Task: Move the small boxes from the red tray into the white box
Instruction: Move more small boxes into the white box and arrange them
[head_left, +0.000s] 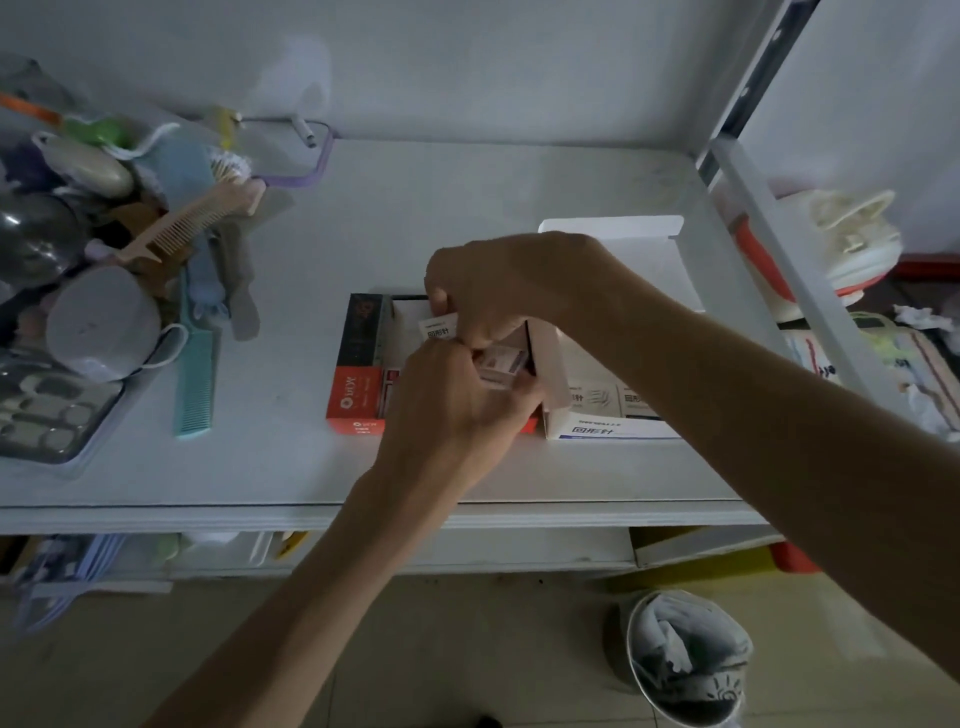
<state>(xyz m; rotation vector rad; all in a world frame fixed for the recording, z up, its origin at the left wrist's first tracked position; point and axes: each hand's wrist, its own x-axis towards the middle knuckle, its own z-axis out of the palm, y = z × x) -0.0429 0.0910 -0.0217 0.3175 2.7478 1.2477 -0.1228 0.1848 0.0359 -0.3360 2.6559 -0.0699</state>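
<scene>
Small boxes are gathered over the red tray (358, 395) by both hands.
The left hand (457, 410) is clamped on a small-box stack (501, 364), the right hand (498, 291) on a paper-clip box (439, 327), beside the white box (597, 415) for a short transfer.

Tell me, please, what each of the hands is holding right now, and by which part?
Both hands grip small boxes over the red tray: the right hand pinches one at its upper edge; the left hand's hold is hidden.

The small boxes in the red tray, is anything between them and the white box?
Only the white box's own near wall stands between. It sits right beside the red tray, so the small boxes get lifted over.
</scene>
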